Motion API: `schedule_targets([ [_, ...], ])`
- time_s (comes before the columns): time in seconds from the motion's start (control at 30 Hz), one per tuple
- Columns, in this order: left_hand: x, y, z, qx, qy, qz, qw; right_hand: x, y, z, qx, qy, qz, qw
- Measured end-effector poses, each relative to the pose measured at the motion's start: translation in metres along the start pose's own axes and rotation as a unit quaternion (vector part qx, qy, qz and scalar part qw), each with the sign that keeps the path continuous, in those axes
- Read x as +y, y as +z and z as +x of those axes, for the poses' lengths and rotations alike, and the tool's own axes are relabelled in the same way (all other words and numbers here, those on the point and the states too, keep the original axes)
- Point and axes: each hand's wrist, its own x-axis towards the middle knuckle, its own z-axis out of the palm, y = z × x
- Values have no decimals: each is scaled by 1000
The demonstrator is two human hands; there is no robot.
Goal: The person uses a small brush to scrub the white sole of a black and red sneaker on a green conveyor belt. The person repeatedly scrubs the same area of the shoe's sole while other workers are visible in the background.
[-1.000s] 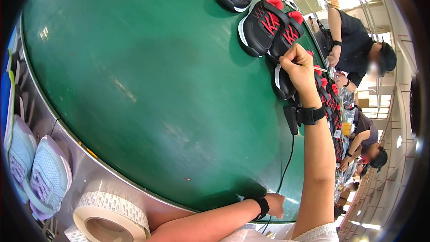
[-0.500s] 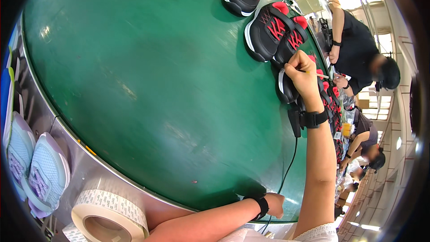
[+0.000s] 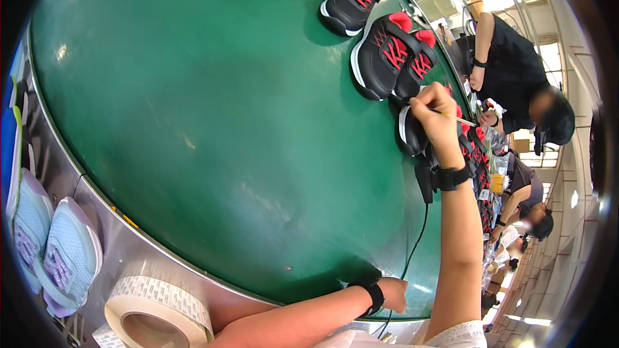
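Observation:
My right hand (image 3: 436, 113) is raised over the row of shoes at the right side of the green surface. Its fingers pinch a thin brush-like stick (image 3: 445, 115) with a dark end and a pale tip pointing right. Under and beside it lies a black shoe (image 3: 409, 130) with a white sole, partly hidden by the hand. Just beyond stands a pair of black shoes with red laces, the nearer-left shoe (image 3: 382, 58) plainest. My left hand (image 3: 392, 294) rests at the near edge, curled; its fingers are mostly hidden. Both wrists wear black bands.
More black-and-red shoes (image 3: 351, 3) lie farther along the green surface (image 3: 193, 122). A tape roll (image 3: 158, 312) and light-blue shoes (image 3: 71, 251) are at the near left. A black cable (image 3: 416, 245) hangs from my right wrist. Across the surface, a person in black (image 3: 516, 67) works.
My right hand has lowered slightly in the picture, and the stick's tip has tilted a little downward. The shoes appear slightly lower as the view shifts. My left hand stays almost in place.

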Motion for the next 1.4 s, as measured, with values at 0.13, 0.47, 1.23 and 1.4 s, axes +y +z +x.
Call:
schedule_targets([
  [0.13, -4, 1, 3, -10, -8, 0, 1000, -37, 6, -6, 8, 46, 78, 996],
  [0.47, -3, 2, 5, 1, -1, 16, 1000, -51, 42, -33, 69, 97, 106, 987],
  [1.23, -4, 0, 5, -13, 22, 5, 1000, -36, 46, -52, 116, 5, 9, 993],
  [1.4, -4, 1, 4, -10, 23, 15, 1000, -30, 40, -58, 119, 12, 2, 993],
])
